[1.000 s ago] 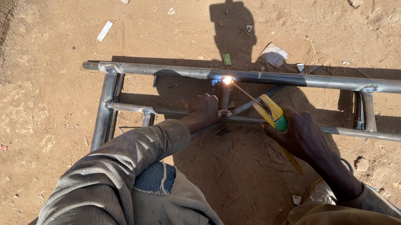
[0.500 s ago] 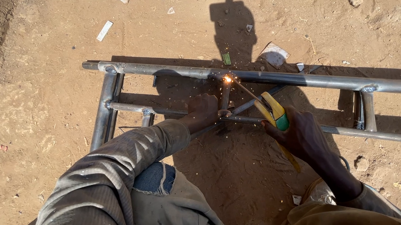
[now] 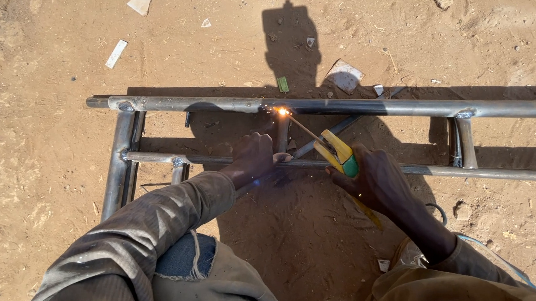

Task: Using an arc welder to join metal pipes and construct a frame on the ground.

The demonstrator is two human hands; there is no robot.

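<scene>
Here the steel frame lies flat on the sandy ground, its long rails running left to right, just ahead of both hands. The right hand is closed around a yellow-and-green electrode holder, whose welding rod slants up and left to a small bright spark at the far rail. The left hand (nearer the spark) grips the short upright bar just below that joint.

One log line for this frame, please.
right hand: grips electrode holder | rod tip: sparking at upper tube | left hand: steadies short upright
</scene>
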